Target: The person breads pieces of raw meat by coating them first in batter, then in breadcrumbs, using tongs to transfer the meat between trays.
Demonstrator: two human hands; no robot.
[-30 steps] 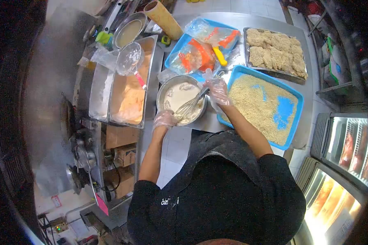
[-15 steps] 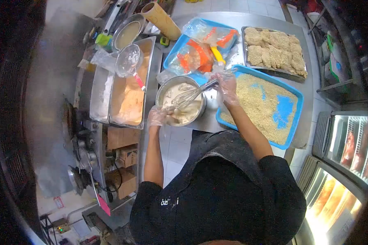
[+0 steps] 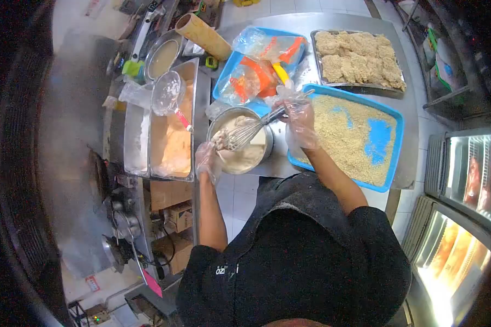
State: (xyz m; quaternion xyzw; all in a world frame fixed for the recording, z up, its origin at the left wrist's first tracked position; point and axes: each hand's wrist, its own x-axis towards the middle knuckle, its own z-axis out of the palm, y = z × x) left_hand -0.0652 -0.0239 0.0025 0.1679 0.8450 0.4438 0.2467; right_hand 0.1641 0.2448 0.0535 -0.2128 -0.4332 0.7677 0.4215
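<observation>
A whisk (image 3: 244, 134) with batter-smeared wires lies slantwise over a round metal bowl (image 3: 210, 121) of pale, creamy batter (image 3: 240, 161). My right hand (image 3: 300, 117), in a clear plastic glove, is closed around the whisk's handle. At the left rim of the bowl, my left hand (image 3: 206, 159), also gloved, has its batter-coated fingers closed at the end of the whisk's wires. Batter partly hides those fingertips. To the right of the bowl stands a blue tray (image 3: 401, 128) of pale crumbs (image 3: 343, 139), some of it under my right wrist.
Breaded pieces (image 3: 360, 60) fill a metal tray at the back right. Plastic bags with orange print (image 3: 256, 76) lie in another blue tray (image 3: 219, 87). On the left are a steel pan (image 3: 193, 169) of orange-tinted flour (image 3: 172, 141), a sieve (image 3: 168, 92) and a cardboard roll (image 3: 202, 35).
My left hand and the whisk's wire end have shifted slightly left and up, toward the bowl's left rim. My right hand still grips the handle. The whole view has shifted slightly.
</observation>
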